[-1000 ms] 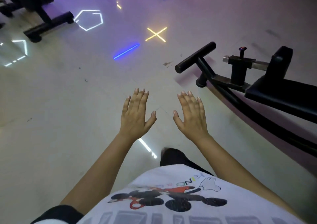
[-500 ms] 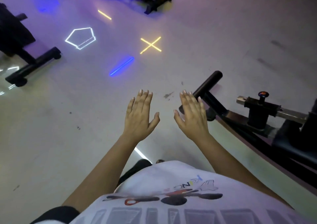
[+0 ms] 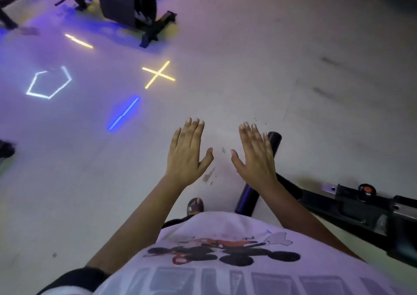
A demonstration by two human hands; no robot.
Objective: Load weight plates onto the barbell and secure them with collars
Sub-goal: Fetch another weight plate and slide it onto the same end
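- Since the earlier frames your view has swung — the black bench frame (image 3: 352, 206) has slid down to the lower right, and a dark machine (image 3: 133, 3) has come into sight at the top left.
- Your left hand (image 3: 186, 157) and right hand (image 3: 255, 159) are where they were: out in front, palms down, fingers straight and together.
- Both hands are open and empty; neither touches anything. The right one hangs over the bench's black crossbar (image 3: 259, 177) without gripping it.
- No plates, barbell or collars show anywhere in view, so I cannot tell you where they lie — you have yet to find them.
- On the floor (image 3: 293, 68) are only light marks, a yellow cross (image 3: 158, 74) and a blue streak (image 3: 123, 114).
- Judging ahead: plates will be heavy, rigid and likely smooth-faced. Take each by the rim with both hands, or through a grip slot if it has one, and keep your fingers clear of the hub.
- Collars should be light; one hand will do.
- One foot (image 3: 195, 205) shows below your hands, so mind it under any plate.
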